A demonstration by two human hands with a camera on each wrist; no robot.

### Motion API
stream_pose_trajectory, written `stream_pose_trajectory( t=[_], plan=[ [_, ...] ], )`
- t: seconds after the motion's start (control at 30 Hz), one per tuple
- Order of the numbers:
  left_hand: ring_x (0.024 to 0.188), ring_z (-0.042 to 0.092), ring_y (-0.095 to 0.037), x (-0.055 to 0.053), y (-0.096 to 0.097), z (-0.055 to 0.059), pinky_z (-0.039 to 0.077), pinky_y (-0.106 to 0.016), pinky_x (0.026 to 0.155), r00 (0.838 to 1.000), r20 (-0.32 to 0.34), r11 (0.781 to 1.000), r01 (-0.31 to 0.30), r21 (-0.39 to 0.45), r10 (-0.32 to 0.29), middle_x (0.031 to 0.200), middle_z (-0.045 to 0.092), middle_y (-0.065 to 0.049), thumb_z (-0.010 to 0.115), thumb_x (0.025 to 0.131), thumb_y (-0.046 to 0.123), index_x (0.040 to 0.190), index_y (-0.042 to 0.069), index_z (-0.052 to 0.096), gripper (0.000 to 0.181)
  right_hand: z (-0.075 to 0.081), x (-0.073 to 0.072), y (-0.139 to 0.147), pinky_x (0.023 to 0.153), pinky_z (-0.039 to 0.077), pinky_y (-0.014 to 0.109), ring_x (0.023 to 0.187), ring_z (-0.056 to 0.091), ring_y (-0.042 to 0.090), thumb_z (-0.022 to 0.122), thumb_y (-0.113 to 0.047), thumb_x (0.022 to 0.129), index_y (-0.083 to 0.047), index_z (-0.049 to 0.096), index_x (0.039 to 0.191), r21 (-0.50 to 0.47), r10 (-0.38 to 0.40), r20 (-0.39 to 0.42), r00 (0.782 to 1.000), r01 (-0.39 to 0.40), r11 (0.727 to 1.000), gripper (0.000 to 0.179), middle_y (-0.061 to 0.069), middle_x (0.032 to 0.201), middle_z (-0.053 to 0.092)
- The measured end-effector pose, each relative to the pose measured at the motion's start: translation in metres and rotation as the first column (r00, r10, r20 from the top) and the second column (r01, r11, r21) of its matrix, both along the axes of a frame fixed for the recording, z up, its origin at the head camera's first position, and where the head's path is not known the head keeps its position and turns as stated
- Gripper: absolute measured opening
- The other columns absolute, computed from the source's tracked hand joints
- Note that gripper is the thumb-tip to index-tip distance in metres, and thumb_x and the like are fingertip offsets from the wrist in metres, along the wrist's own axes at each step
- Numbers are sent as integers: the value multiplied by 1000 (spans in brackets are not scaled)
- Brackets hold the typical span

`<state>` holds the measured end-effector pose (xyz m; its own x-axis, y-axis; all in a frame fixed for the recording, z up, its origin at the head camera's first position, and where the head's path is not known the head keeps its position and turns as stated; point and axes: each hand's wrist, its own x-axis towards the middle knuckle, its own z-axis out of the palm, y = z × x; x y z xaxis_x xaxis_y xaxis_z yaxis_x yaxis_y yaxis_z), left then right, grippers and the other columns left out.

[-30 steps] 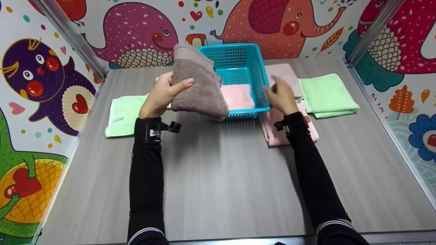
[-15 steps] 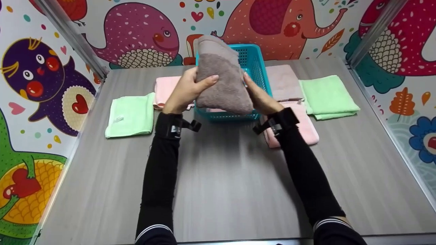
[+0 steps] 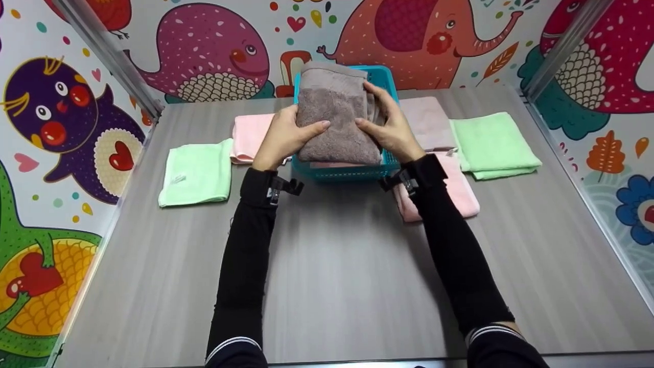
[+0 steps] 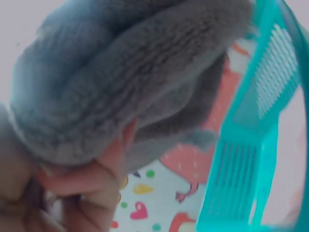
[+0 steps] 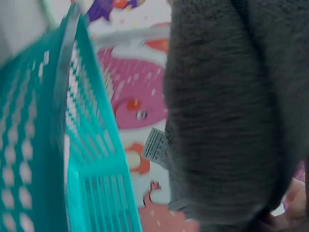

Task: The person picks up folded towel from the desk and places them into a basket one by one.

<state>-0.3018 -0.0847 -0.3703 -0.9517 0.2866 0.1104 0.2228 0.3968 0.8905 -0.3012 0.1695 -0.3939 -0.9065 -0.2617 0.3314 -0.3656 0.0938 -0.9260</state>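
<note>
A folded grey-brown towel (image 3: pixel 334 115) is held up over the teal plastic basket (image 3: pixel 386 82), hiding most of its inside. My left hand (image 3: pixel 286 135) grips the towel's left side, thumb on the front face. On the opposite side my right hand (image 3: pixel 393 125) holds it with the thumb in front and the fingers at the edge. The left wrist view shows the towel's thick rounded fold (image 4: pixel 130 77) with fingers tucked beneath. In the right wrist view a white care label (image 5: pixel 155 146) sticks out from the towel. A strip of pink towel (image 3: pixel 332 164) shows below it in the basket.
Left of the basket lie folded green (image 3: pixel 196 174) and pink (image 3: pixel 250 135) towels. To the right are a pale mauve towel (image 3: pixel 429 122), a pink one (image 3: pixel 454 189) and a green one (image 3: pixel 495 143). Cartoon-printed walls (image 3: pixel 209 41) border the grey table (image 3: pixel 337 286).
The left hand has carried the grey-brown towel rightward over the basket. My right hand has left the basket's right rim and taken hold of the towel's right side, which now sits straighter.
</note>
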Motion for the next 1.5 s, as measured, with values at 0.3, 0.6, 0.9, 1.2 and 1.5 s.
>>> stream_pose_trajectory(
  t=[0.3,0.6,0.9,1.2,1.5],
  plan=[
    [106,63,-39,-19,4,-15,48,-45,92,999,20,975,-37,-218,42,135,57,-31,67,100,38,160,15,15,82,3,-39,14,125,27,33,153,36,23,70,-4,97,-11,46,156,391,-57,-41,998,68,918,64,11,159,46],
    [129,52,-28,-42,22,-27,42,-48,112,981,62,858,193,-476,-186,157,49,-10,63,105,24,151,21,49,48,-3,-63,12,85,46,43,99,53,30,68,2,88,-6,65,128,759,79,55,995,-93,644,41,18,114,63],
    [139,48,-28,-54,37,-45,40,-46,117,952,241,708,301,-638,-188,154,51,-15,69,100,15,151,13,51,54,-17,-74,11,85,48,40,100,59,29,75,-3,89,-3,67,116,835,69,258,964,-258,486,28,17,111,66],
    [138,52,-34,-49,56,-50,48,-49,109,953,210,554,298,-777,-218,154,53,-17,58,97,3,155,14,49,60,-25,-77,16,77,46,35,94,59,26,80,-4,83,-4,69,106,864,-27,248,968,-208,459,26,10,100,67],
    [132,59,-36,-46,56,-62,50,-56,105,967,158,414,230,-881,-201,150,57,-17,49,101,9,158,22,44,59,-32,-74,4,68,46,34,84,57,24,78,4,74,-4,69,95,870,-38,186,982,-147,470,24,6,90,68]
  ],
)
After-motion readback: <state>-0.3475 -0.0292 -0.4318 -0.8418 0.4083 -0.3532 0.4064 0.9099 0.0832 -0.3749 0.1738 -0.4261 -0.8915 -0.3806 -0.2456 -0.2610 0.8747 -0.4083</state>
